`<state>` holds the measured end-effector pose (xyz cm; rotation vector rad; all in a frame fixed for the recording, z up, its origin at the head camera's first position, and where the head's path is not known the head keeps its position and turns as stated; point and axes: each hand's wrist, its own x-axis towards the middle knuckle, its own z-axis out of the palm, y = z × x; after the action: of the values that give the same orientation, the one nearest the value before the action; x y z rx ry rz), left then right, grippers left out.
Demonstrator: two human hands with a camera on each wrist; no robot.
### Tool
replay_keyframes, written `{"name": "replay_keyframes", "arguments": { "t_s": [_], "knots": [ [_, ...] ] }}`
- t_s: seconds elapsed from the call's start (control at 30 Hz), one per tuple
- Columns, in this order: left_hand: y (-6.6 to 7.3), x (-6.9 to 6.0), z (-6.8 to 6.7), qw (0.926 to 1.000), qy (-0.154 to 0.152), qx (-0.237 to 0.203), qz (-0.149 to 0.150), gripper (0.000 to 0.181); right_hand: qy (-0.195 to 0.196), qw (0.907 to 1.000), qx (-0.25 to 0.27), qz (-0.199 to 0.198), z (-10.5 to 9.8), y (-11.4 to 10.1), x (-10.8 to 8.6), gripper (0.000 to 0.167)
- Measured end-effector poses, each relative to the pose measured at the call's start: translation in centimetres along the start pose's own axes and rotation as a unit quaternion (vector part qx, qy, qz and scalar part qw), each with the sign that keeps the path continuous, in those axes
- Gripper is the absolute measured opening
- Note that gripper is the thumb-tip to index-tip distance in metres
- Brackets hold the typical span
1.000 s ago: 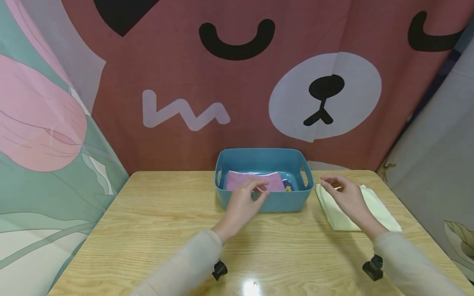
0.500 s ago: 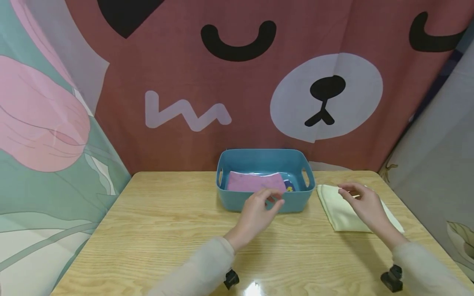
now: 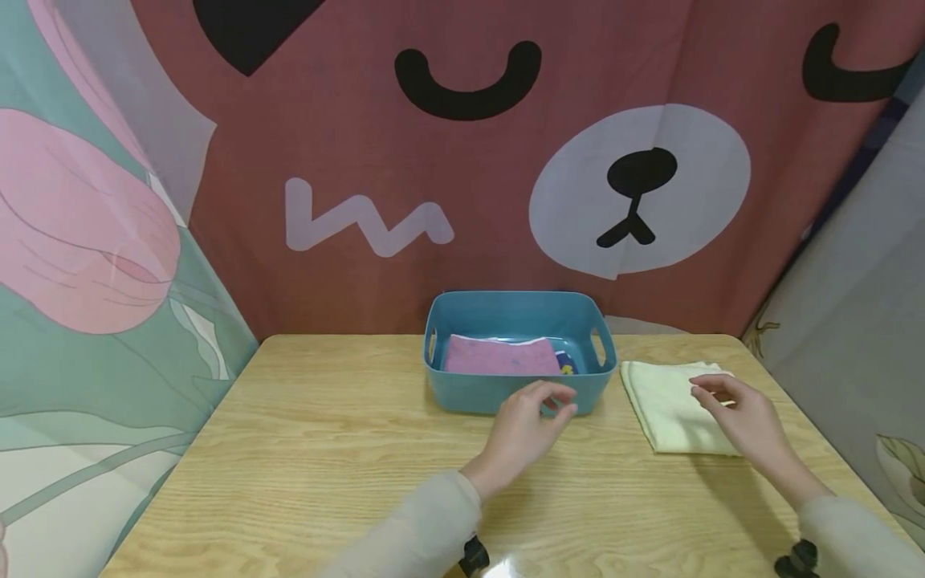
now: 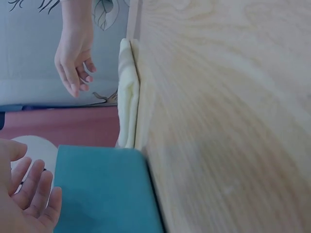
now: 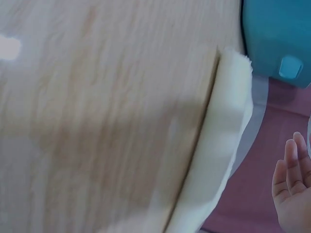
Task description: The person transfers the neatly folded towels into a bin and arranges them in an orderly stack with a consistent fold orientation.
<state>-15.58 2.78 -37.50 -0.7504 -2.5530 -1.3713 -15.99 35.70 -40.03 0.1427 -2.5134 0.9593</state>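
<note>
My left hand [image 3: 522,433] hovers in front of the blue basket [image 3: 462,392], its fingers loosely bent and holding nothing. Above the right part of the folded pale yellow cloth [image 3: 668,405] is my right hand [image 3: 751,421], also holding nothing, fingers loosely curved. Inside the basket lie a folded pink cloth [image 3: 502,356] and a dark blue item with a yellow pattern [image 3: 566,364]. In the left wrist view the left hand [image 4: 29,194] is beside the basket [image 4: 102,189]. The right wrist view shows the right hand [image 5: 294,189] apart from the yellow cloth [image 5: 214,141].
The wooden table [image 3: 303,449] reaches back to a red-brown curtain [image 3: 347,289] with a bear face. Patterned cloth [image 3: 94,377] hangs at the left and a grey one [image 3: 860,281] at the right. The basket stands near the table's back edge, left of the yellow cloth.
Both hands have moved to the right and slightly toward the front edge. The left passed along the basket's front, the right across the yellow cloth. The basket and cloths have stayed in place.
</note>
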Motion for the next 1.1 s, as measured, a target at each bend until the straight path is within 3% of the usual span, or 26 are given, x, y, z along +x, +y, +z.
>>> {"name": "replay_keyframes", "arguments": {
  "t_s": [0.37,0.77,1.1],
  "knots": [
    [-0.7,-0.3,2.6,0.9995,-0.031,0.009,-0.006,0.019,-0.018,0.9973,-0.03,0.065,-1.7,3.0,-1.4,0.029],
    [-0.7,0.0,4.8,0.9972,-0.063,0.018,-0.036,0.02,-0.011,0.995,-0.028,0.096,-3.2,5.6,-2.5,0.038],
    [-0.7,0.4,7.1,0.9959,-0.063,-0.016,-0.063,0.016,-0.018,0.9898,-0.022,0.14,-4.1,6.4,-2.7,0.044]
  ]
}}
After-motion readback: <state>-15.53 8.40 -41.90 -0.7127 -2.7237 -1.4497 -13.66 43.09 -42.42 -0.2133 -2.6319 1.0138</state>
